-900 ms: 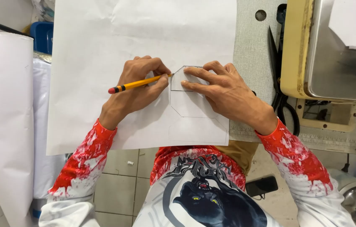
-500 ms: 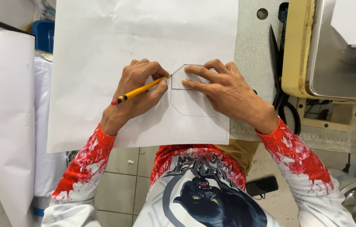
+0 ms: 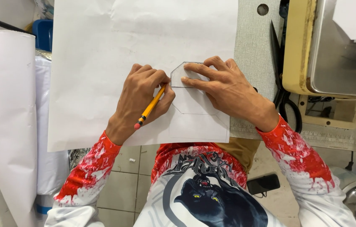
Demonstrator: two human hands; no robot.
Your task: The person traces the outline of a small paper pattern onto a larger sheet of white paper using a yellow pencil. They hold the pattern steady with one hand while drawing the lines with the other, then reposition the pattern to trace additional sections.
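Pencil point(image 3: 149, 107), yellow with a pink eraser end, sits clamped in the left hand point(image 3: 142, 98), fingers curled together around it, its tip against the left edge of a small paper template point(image 3: 194, 103). The template, with cut-off corners at the top, lies on a large white sheet point(image 3: 144, 42) near the front edge of the counter point(image 3: 251, 46). The right hand point(image 3: 228, 90) presses flat on the template, fingers spread apart and stretched toward its upper left corner, holding nothing closed in its grip.

The white sheet covers most of the counter's left part and hangs a little over the front edge. Just right of the right hand, black scissors point(image 3: 283, 84) lie on the grey counter, blades pointing to the far edge, handles near the wrist. Beyond them stands a cream-coloured sewing machine point(image 3: 300, 50) with a metal plate. A round hole shows in the counter near the far edge.

Off the counter's left edge stands a roll of white paper point(image 3: 5, 126), with a blue bin point(image 3: 43, 33) behind it. Below, the floor is tiled, and a dark phone point(image 3: 263, 184) rests by the person's lap.
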